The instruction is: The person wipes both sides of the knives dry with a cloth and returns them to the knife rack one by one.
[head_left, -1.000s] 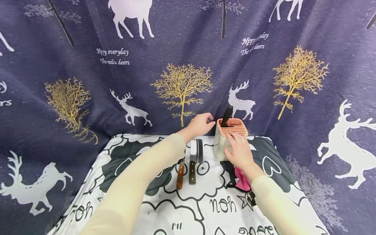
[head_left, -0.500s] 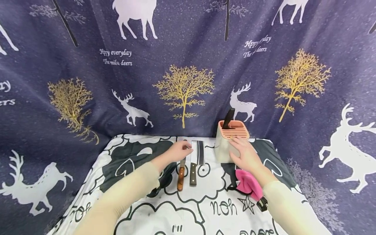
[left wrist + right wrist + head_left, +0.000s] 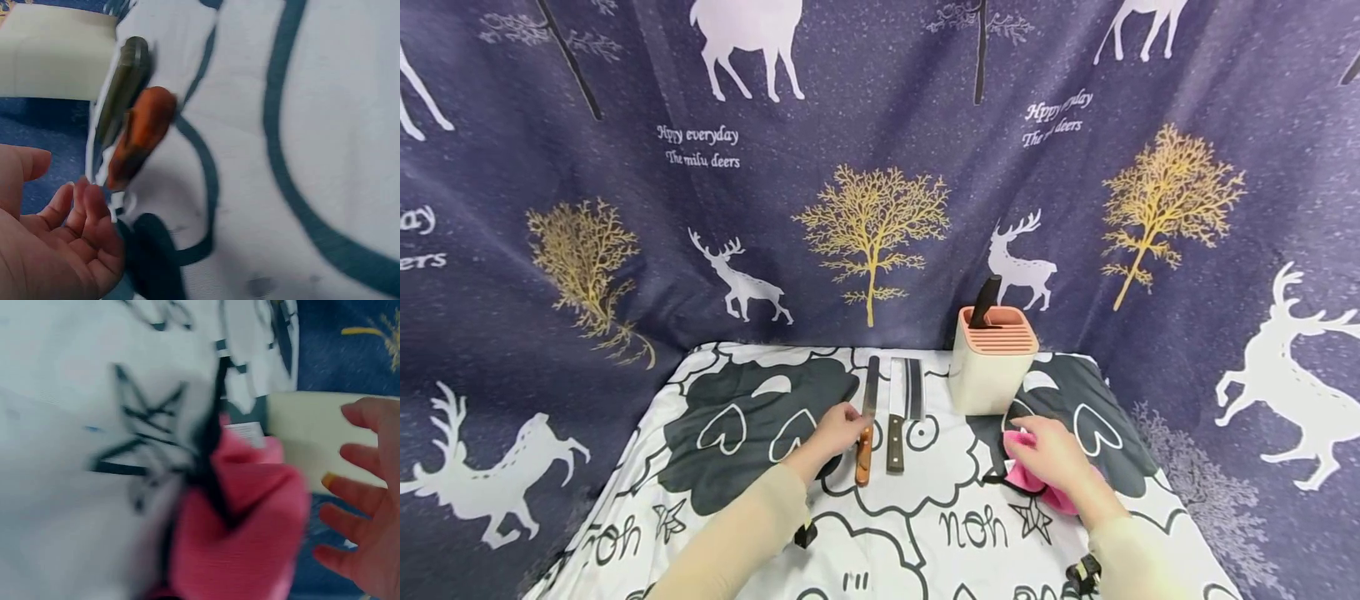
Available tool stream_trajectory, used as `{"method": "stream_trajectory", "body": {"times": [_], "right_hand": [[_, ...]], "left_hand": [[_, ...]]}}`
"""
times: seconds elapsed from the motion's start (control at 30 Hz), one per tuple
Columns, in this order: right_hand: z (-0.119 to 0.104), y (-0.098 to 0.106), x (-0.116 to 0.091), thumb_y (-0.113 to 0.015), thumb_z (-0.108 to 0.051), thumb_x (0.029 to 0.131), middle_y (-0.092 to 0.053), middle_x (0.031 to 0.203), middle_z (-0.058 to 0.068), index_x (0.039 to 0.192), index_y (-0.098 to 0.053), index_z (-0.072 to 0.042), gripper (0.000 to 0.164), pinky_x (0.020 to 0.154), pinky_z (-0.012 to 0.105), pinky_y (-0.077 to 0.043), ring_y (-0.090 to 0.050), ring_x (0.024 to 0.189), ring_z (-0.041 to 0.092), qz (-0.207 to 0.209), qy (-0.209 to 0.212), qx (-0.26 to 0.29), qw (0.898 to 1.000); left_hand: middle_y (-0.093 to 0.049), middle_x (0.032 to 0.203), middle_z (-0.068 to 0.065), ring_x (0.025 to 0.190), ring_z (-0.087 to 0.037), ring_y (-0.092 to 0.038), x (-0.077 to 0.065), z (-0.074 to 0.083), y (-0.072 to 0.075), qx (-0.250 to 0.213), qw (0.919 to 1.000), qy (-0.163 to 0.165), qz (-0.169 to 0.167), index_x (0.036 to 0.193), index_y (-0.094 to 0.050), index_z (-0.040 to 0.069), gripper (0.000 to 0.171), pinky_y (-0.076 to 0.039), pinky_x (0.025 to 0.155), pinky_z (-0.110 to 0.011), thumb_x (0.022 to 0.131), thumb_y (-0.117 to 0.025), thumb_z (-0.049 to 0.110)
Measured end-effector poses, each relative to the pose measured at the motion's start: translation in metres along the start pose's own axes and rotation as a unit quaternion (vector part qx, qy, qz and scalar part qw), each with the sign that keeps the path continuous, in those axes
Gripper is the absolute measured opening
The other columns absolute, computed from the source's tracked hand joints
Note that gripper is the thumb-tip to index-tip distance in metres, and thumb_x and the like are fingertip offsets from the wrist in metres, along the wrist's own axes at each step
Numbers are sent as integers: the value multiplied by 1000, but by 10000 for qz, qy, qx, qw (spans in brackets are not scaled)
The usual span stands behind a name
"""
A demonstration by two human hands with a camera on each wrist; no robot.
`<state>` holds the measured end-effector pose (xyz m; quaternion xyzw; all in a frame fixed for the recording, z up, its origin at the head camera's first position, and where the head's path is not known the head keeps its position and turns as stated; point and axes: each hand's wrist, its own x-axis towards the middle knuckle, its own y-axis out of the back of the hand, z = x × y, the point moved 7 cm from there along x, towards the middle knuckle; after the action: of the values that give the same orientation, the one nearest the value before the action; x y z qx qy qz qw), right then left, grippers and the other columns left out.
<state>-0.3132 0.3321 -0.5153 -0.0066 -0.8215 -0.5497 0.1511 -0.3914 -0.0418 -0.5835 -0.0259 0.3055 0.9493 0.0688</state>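
Note:
My left hand (image 3: pixel 841 427) is right beside the knife with the reddish-brown wooden handle (image 3: pixel 864 460), its fingertips overlapping the handle's top in the head view. In the left wrist view that hand (image 3: pixel 69 250) has loosely bent fingers, with nothing gripped, just below the blurred brown handle (image 3: pixel 147 128). A cleaver (image 3: pixel 896 446) with a dark riveted handle lies parallel to its right. Over a crumpled pink cloth (image 3: pixel 1063 500) hovers my right hand (image 3: pixel 1051 450). Its fingers are spread and hold nothing in the right wrist view, where the pink cloth (image 3: pixel 244 550) is blurred.
A cream knife block (image 3: pixel 988 379) with a slotted orange top stands at the back right. One black-handled knife (image 3: pixel 986 300) leans out of it. A dark curtain (image 3: pixel 760 233) with deer and trees hangs behind the patterned tablecloth (image 3: pixel 820 567).
My left hand has moved from beside the block leftward and nearer, to the brown-handled knife. My right hand has left the block's front and drawn back over the pink cloth.

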Motion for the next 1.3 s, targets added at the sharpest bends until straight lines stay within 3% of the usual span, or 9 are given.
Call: {"method": "stream_trajectory", "body": {"times": [0.23,0.43,0.67,0.93,1.1,1.3], "right_hand": [[23,-28,-26,-74,-39,88,-68,129,20,125,-72,-9,47,96,69,-44,-60,119,49,216,-816,-353,9958],[41,-45,-40,-72,-39,88,-54,144,26,138,-64,-18,55,106,80,-20,-43,135,51,218,-1427,-325,9890],[49,-53,-42,-73,-38,87,-55,143,27,137,-64,-15,56,104,72,-23,-44,133,50,649,-1375,-160,9882],[51,-63,-48,-73,-36,84,-55,141,24,139,-62,-12,61,112,80,-13,-41,137,47,776,-1395,-117,9871],[50,-65,-50,-75,-35,81,-58,138,22,137,-64,-11,61,111,80,-15,-44,135,46,836,-1294,-131,9880],[48,-61,-50,-77,-32,77,-60,135,21,135,-65,-11,63,110,81,-14,-46,132,46,943,-1195,-83,9883]], "left_hand": [[-59,82,-6,74,-20,-56,0,-21,-4,315,9982,315,402,85,-58,10,25,-45,63,-29,92,-71,30],[-62,87,-7,79,-22,-58,3,-25,-5,341,9978,506,262,88,-61,10,28,-46,67,-32,91,-74,35],[-65,86,-3,78,-19,-59,7,-26,-3,710,9960,477,256,87,-66,14,29,-48,69,-32,89,-75,41],[-64,79,0,71,-19,-57,-2,-23,-5,1108,9922,487,283,80,-63,17,33,-42,63,-33,86,-76,47],[-61,73,1,65,-20,-55,-8,-24,-7,1308,9896,577,182,75,-61,19,36,-40,58,-33,83,-77,50],[-62,72,2,67,-19,-58,-6,-22,-12,1567,9862,481,242,75,-60,20,37,-40,61,-36,78,-78,52]]}}
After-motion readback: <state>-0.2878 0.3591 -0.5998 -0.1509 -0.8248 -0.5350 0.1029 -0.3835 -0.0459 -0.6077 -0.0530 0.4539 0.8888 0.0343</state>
